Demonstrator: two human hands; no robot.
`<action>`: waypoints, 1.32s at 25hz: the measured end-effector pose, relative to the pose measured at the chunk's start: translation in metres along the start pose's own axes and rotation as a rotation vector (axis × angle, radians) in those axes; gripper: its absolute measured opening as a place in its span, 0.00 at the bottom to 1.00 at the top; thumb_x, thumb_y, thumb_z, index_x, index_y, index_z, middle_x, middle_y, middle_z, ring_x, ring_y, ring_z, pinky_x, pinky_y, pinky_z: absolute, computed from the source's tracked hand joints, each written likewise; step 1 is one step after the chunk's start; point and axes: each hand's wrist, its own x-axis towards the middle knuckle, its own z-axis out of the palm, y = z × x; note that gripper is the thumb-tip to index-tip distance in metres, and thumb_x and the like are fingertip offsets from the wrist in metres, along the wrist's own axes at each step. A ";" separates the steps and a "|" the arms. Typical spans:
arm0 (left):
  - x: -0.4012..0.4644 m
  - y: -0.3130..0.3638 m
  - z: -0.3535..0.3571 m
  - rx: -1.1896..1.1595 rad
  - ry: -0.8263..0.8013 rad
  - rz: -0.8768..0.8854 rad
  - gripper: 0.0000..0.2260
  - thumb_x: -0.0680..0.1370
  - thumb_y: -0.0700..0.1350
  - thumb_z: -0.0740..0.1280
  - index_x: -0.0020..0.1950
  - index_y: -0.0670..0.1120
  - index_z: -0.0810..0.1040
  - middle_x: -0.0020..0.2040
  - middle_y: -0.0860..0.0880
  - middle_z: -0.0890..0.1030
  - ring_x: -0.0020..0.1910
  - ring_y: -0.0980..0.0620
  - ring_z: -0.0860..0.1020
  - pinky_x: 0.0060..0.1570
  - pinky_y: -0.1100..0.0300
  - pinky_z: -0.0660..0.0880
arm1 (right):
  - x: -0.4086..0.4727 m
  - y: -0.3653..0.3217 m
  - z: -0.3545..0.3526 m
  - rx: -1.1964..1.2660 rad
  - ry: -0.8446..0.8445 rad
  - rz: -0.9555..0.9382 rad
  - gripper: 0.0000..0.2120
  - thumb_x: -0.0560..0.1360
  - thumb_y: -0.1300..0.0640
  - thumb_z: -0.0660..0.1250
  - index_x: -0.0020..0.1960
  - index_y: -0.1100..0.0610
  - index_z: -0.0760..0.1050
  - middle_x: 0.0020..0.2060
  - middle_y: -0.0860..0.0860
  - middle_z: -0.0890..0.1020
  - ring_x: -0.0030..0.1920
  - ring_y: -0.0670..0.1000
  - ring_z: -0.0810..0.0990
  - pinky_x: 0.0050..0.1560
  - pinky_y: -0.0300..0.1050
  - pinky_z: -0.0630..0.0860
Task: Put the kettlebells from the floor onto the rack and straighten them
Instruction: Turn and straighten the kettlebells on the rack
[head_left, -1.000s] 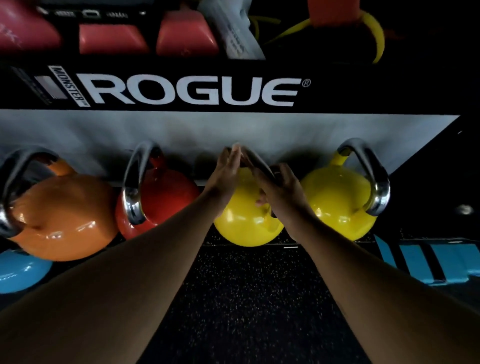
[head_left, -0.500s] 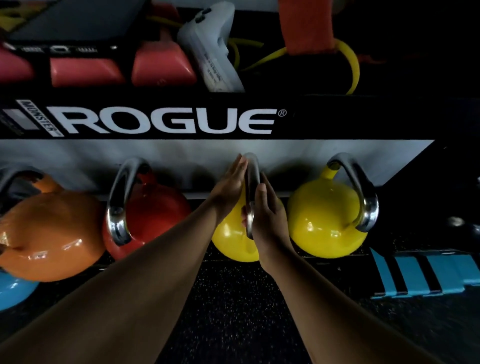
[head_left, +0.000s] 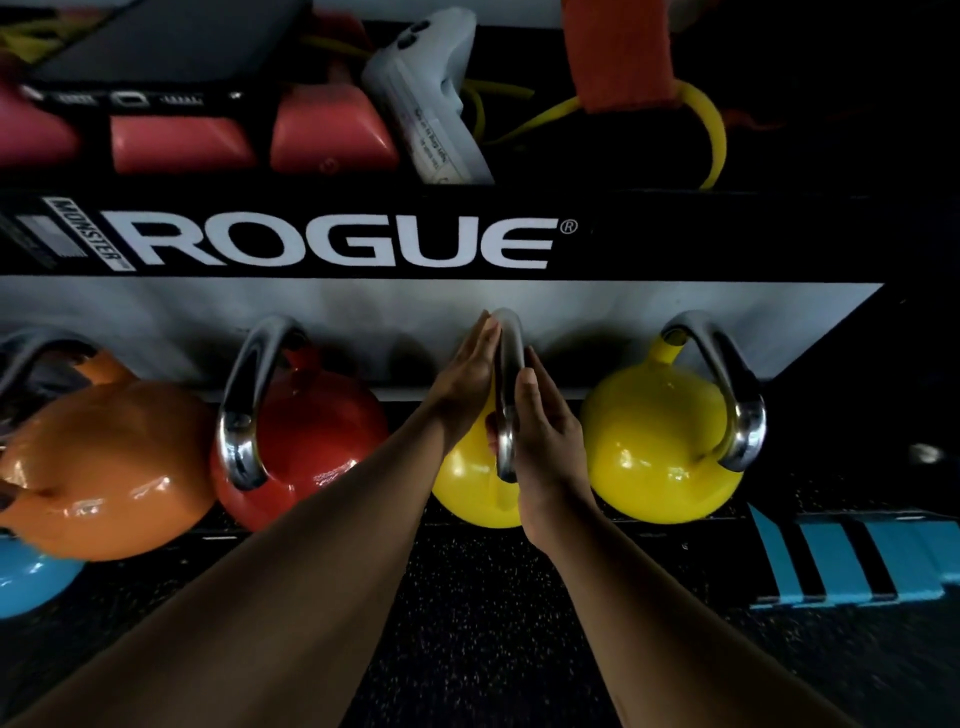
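Observation:
A yellow kettlebell (head_left: 470, 491) with a steel handle (head_left: 508, 395) stands on the rack's low shelf, its handle pointing straight toward me. My left hand (head_left: 467, 369) lies flat against the handle's left side and my right hand (head_left: 545, 436) flat against its right side, fingers straight, pressing it between the palms. A second yellow kettlebell (head_left: 660, 447) stands to its right, a red one (head_left: 311, 436) and an orange one (head_left: 98, 483) to its left. A blue kettlebell (head_left: 31, 582) shows at the lower left edge, below the orange one.
The black rack beam (head_left: 675, 239) marked ROGUE runs across above the kettlebells. Its upper shelf holds pink weights (head_left: 182, 145), a phone (head_left: 135, 57), a white controller (head_left: 436, 98) and a yellow band (head_left: 711, 130). A blue-striped block (head_left: 852, 566) lies on the dark speckled floor (head_left: 493, 623) at right.
The middle yellow kettlebell's handle has turned from slanted to pointing straight at me. Both hands shifted from gripping around it to lying flat along its sides.

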 end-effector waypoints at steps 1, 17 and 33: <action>0.000 0.000 0.000 -0.006 0.005 0.000 0.23 0.84 0.52 0.52 0.79 0.48 0.59 0.79 0.51 0.60 0.77 0.55 0.57 0.77 0.55 0.53 | 0.001 0.000 -0.001 0.003 -0.014 0.005 0.18 0.81 0.47 0.60 0.71 0.43 0.70 0.61 0.47 0.82 0.56 0.49 0.81 0.40 0.36 0.78; 0.004 -0.008 -0.003 -0.006 -0.010 -0.018 0.24 0.83 0.57 0.52 0.78 0.53 0.59 0.79 0.53 0.60 0.77 0.55 0.58 0.77 0.54 0.54 | 0.003 0.003 -0.006 -0.054 -0.043 -0.066 0.18 0.82 0.47 0.57 0.72 0.42 0.69 0.59 0.45 0.82 0.45 0.46 0.82 0.40 0.41 0.79; 0.007 -0.004 -0.013 0.352 -0.010 0.074 0.22 0.84 0.55 0.51 0.77 0.50 0.62 0.77 0.50 0.65 0.76 0.52 0.62 0.69 0.65 0.56 | 0.013 0.002 -0.013 -0.260 -0.162 -0.045 0.19 0.83 0.45 0.53 0.74 0.39 0.63 0.59 0.48 0.81 0.43 0.45 0.82 0.46 0.47 0.80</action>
